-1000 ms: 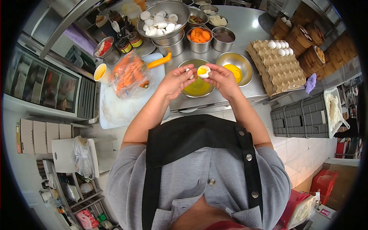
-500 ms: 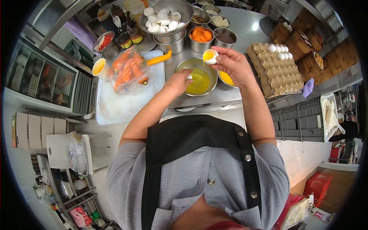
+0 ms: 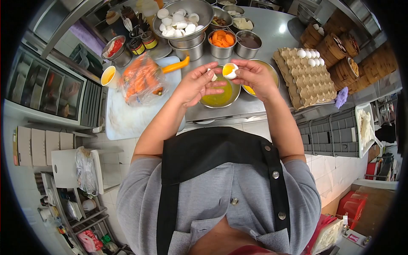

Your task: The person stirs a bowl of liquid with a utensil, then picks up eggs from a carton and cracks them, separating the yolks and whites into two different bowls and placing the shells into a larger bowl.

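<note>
Above a steel bowl of egg white, my right hand holds an eggshell half with a yellow yolk in it. My left hand is close by on the left, pinching another piece of eggshell between thumb and finger, its lower fingers spread. A small gap separates the two shells. Under my right hand, partly hidden by it, is a second steel bowl with yellow yolk in it.
Right of the bowls, an egg tray carries several white eggs. A colander of eggshells stands behind. On the left, a cutting board bears a bag of carrots and a yellow-handled tool. Steamer baskets stand far right.
My left hand has risen from the bowl towards the right hand and its lower fingers have spread. The right hand has moved slightly lower and left with its shell, uncovering more of the yolk bowl.
</note>
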A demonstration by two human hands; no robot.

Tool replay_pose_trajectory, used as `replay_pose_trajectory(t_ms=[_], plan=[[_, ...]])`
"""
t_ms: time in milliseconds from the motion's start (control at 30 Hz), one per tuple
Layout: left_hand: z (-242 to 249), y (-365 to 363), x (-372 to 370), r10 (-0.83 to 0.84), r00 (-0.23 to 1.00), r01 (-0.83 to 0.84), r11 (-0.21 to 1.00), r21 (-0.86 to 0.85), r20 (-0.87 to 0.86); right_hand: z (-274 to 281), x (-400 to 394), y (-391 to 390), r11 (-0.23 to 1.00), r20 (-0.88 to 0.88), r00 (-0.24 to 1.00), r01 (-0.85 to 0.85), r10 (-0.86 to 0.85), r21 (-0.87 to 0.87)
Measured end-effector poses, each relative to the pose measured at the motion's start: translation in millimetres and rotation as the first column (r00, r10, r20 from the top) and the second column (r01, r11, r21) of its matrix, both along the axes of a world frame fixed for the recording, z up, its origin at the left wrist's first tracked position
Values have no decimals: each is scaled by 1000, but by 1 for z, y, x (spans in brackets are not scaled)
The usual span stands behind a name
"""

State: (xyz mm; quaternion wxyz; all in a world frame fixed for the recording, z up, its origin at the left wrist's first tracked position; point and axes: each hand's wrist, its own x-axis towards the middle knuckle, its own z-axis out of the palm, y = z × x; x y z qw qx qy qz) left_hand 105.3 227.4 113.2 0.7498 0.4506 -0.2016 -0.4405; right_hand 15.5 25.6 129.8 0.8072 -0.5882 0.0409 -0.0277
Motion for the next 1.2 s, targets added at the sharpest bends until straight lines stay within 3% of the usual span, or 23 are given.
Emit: replay_pose_trajectory(t_ms=[33, 267, 467, 533, 567, 633, 667, 733, 833, 867, 900, 933, 967, 1000, 1033, 1067, 1100, 1133, 1167, 1200], plan=[[1, -2, 0, -1, 999, 0, 999, -53, -32, -3, 1, 0, 999, -13, 1000, 3, -4, -33], [-17, -17, 6, 61, 998, -61, 998, 2, -19, -18, 0, -5, 999, -35, 999, -18, 16, -46], [-34, -34, 17, 62, 998, -62, 994, 87, 7, -11, -8, -12, 998, -81, 997, 23, -19, 51], [-55, -41, 23, 117, 949, -219, 913, 344, 293, -2, -13, -20, 987, 15, 1000, 0, -3, 159], [-70, -42, 27, 112, 949, -215, 913, 346, 295, 6, -16, -23, 987, 17, 1000, 5, -8, 162], [-88, -41, 33, 55, 860, -315, 839, 444, 507, 24, -25, -27, 979, 91, 995, 21, -40, 201], [-90, -39, 36, 51, 861, -312, 839, 447, 506, 31, -29, -29, 976, 122, 989, 54, -81, 211], [-79, -35, 37, -198, 693, -369, 729, 577, 693, 36, -34, -41, 974, 147, 984, 67, -101, 218], [-70, -32, 38, -134, 724, -372, 750, 546, 676, 29, -38, -57, 968, 169, 972, 126, -165, 217], [-66, -31, 37, -134, 725, -374, 748, 548, 676, 22, -38, -61, 970, 155, 961, 213, -230, 113], [-59, -29, 35, -72, 792, -315, 803, 506, 606, 14, -38, -65, 955, 149, 944, 296, -293, 7], [-52, -27, 33, -16, 851, -263, 852, 452, 525, 5, -38, -69, 957, 149, 946, 291, -289, 10], [-44, -25, 31, -13, 851, -268, 849, 456, 525, -5, -37, -71, 894, 84, 947, 320, -310, -314], [-35, -22, 28, -68, 811, -252, 856, 451, 582, -15, -36, -72, 740, 29, 938, 292, -346, -606], [-27, -19, 25, -123, 764, -234, 862, 450, 633, -26, -35, -71, 747, 25, 941, 284, -338, -601], [-22, -17, 22, -122, 766, -239, 857, 457, 631, -36, -35, -70, 447, 179, 942, 296, -285, -844], [-17, -17, 20, -193, 619, -315, 827, 466, 762, -44, -35, -68, 70, 304, 936, 320, -176, -945], [-12, -17, 19, -268, 445, -389, 802, 454, 855, -49, -34, -67, -9, 364, 915, 368, -173, -930], [-8, -17, 17, -268, 444, -388, 803, 453, 855, -50, -34, -70, -11, 365, 915, 369, -174, -929], [-5, -16, 15, -261, 432, -397, 805, 442, 863, -46, -33, -69, -88, 398, 899, 388, -185, -917]])
